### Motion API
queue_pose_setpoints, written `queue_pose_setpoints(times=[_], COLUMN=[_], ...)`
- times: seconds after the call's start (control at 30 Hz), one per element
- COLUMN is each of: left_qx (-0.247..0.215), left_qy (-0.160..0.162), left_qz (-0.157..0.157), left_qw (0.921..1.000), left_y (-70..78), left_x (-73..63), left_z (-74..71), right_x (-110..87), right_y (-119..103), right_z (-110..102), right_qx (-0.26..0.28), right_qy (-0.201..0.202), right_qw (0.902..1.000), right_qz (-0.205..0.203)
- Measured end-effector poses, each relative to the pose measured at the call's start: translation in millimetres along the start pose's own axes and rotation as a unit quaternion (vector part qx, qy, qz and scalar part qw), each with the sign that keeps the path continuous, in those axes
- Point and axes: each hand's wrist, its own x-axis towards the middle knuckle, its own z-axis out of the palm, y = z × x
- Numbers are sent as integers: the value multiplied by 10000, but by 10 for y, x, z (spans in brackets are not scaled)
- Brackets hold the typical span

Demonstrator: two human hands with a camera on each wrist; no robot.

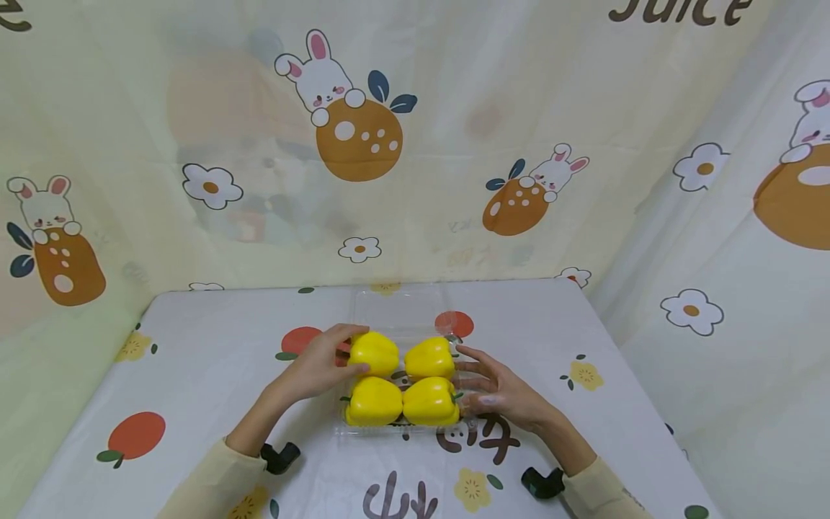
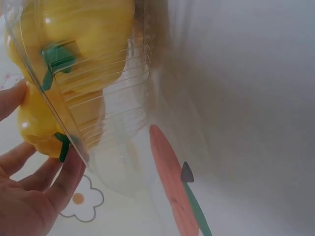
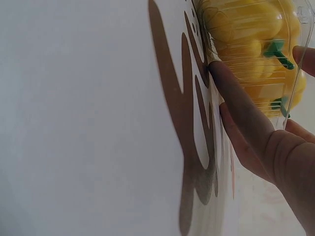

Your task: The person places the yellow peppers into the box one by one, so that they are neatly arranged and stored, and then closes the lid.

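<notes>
Several yellow bell peppers with green stems sit in a clear plastic clamshell box [image 1: 363, 431] in the head view. My left hand [image 1: 322, 362] reaches over the box's left side and grips the back left bell pepper [image 1: 375, 354], thumb in front and fingers behind. In the left wrist view that pepper [image 2: 39, 120] shows between thumb and fingers, near the ribbed wall. The front left pepper [image 1: 375, 401], front right pepper [image 1: 431, 401] and back right pepper [image 1: 430, 357] lie close together. My right hand [image 1: 509, 393] rests along the box's right side, its fingers spread and fairly straight.
The box's clear lid [image 1: 398, 306] is folded back behind the peppers. A white cloth [image 1: 214, 360] printed with fruit, flowers and lettering covers the table. Patterned curtains [image 1: 454, 202] hang behind and at the sides. A black device [image 1: 543, 483] sits at the right wrist.
</notes>
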Motion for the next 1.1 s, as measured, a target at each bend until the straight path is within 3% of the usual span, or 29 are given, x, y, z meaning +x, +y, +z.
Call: queue_pose_setpoints(times=[0.43, 1.1], left_qx=[201, 441], left_qy=[117, 181], left_qz=[52, -151], left_qw=[9997, 9987], left_y=[20, 30], left_x=[2, -3], left_z=[50, 128], right_x=[4, 9], right_y=[-8, 9], right_z=[4, 8], right_qx=[-33, -40], right_qy=[34, 42], right_qw=[10000, 10000], right_qz=[19, 22])
